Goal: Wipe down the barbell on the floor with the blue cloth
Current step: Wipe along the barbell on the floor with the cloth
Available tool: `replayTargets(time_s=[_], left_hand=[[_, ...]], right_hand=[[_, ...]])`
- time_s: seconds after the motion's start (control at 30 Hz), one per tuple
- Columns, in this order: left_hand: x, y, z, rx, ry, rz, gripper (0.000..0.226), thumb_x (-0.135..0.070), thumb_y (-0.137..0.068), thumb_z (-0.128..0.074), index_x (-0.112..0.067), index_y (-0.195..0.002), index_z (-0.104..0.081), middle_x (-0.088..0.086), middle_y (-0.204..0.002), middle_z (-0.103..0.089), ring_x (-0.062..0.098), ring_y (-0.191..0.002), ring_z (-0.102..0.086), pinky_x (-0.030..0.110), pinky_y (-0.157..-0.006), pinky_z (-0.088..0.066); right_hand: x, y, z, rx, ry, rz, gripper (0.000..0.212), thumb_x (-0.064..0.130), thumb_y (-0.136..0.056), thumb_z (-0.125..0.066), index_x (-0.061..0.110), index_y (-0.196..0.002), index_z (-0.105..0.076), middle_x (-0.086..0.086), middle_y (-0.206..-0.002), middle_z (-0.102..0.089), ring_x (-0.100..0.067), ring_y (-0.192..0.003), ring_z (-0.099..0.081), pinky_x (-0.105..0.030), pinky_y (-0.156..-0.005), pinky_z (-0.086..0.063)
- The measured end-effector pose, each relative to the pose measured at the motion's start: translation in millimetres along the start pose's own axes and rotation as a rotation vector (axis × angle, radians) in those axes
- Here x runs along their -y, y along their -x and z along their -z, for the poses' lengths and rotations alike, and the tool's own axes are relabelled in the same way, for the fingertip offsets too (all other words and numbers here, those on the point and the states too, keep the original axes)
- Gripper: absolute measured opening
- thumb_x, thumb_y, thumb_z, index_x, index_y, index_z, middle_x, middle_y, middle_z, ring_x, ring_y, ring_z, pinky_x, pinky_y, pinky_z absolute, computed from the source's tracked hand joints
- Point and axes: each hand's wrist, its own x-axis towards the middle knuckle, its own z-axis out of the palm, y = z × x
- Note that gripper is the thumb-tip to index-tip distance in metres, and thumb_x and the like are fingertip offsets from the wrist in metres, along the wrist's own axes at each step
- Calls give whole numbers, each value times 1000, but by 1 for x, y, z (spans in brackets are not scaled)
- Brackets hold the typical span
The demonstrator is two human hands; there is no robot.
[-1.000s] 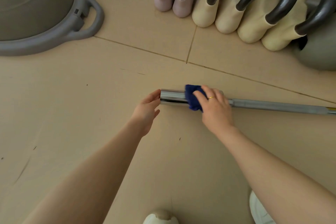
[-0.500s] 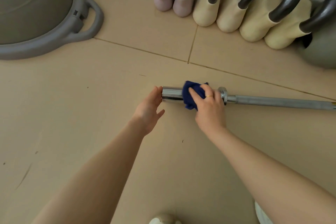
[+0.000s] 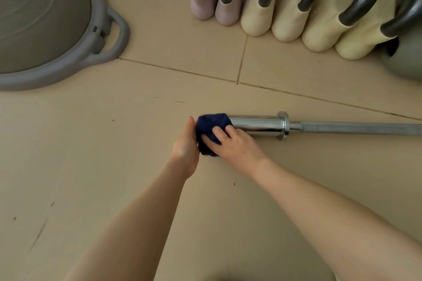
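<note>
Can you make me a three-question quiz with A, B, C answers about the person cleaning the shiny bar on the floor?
1. Where is the blue cloth?
A. on the barbell's end
B. on the grey dome
C. by the kettlebells

2. How many pink kettlebells stand by the wall?
A. two
B. five
C. none

3. What is the right hand doing?
A. pressing the cloth on the bar
B. lifting a kettlebell
C. resting flat on the floor

Answers: 1 A, the cloth covers the tip of the barbell sleeve beside the left hand. 2 A, two pink kettlebells stand left of the cream ones. 3 A, its fingers lie over the cloth.
</note>
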Motion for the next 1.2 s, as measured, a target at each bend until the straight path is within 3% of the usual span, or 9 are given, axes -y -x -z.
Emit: replayTargets(time_s=[0.13, 0.27, 0.37, 0.47, 0.67, 0.83, 0.97, 1.07, 1.2], left_hand=[[-1, 1, -3, -7, -191, -61, 47, -42, -101, -17, -27, -125, -54, -9, -130, -56, 4, -125, -43, 28, -108, -18], [-3, -1, -6, -24, -233, -85, 45, -43, -99, -27, -23, -131, -52, -9, -134, -52, 5, -126, -43, 25, -105, -24], [-5, -4, -8, -44, -290, -71, 52, -52, -95, -28, -25, -136, -46, -7, -139, -49, 10, -130, -40, 26, -107, -26], [-10, -4, -11, -52, -300, -87, 51, -48, -97, -27, -21, -136, -47, -5, -137, -50, 10, -129, -42, 28, -108, -30], [-6, 1, -8, -37, -303, -123, 48, -44, -100, -23, -22, -132, -52, -7, -132, -55, 5, -124, -46, 26, -100, -33], [-2, 3, -5, -62, -299, -127, 41, -35, -100, -26, -22, -124, -57, -6, -126, -58, 6, -120, -49, 28, -95, -38], [-4, 1, -4, -146, -259, -102, 29, -19, -96, -36, -17, -104, -63, -2, -110, -65, 10, -109, -57, 29, -88, -43], [3, 3, -1, -164, -289, -111, 31, -22, -97, -34, -15, -103, -63, -1, -108, -66, 10, -108, -58, 29, -88, -44], [16, 8, 7, -137, -227, -84, 40, -28, -99, -30, -11, -94, -65, 2, -102, -68, 10, -102, -61, 27, -89, -47]], right_hand=[[-50, 30, 0, 81, 209, 359, 24, 19, -69, -65, 27, -90, -72, 5, -93, -68, -17, -69, -59, -25, -56, -46], [-76, 49, 6, 56, 287, 303, 42, 2, -86, -36, 15, -66, -70, 1, -74, -64, -22, -61, -51, -30, -55, -38], [-76, 42, 12, 161, 369, 319, 7, 12, -61, -70, 16, -55, -70, 1, -74, -62, -23, -68, -44, -34, -61, -25], [-59, 28, 7, 197, 353, 296, 7, 16, -58, -76, 17, -64, -73, 3, -81, -65, -23, -73, -49, -33, -66, -29], [-49, 11, 3, 3, 190, 377, 37, 4, -82, -39, 25, -71, -68, 4, -91, -67, -21, -72, -56, -31, -73, -38], [-87, 58, 16, 77, 215, 390, 31, 8, -72, -42, 19, -54, -65, -3, -80, -65, -25, -67, -54, -34, -70, -38], [-59, 57, 23, 126, 159, 307, 15, 10, -61, -61, 19, -49, -64, -2, -77, -66, -23, -64, -57, -29, -63, -45], [-29, 33, 24, 14, -32, 193, 21, 11, -67, -49, 22, -57, -65, -2, -87, -68, -23, -69, -59, -29, -63, -45], [1, 6, 32, -23, -347, -292, 38, 17, -43, -83, 19, -79, -70, -7, -89, -62, -29, -71, -57, -31, -63, -44]])
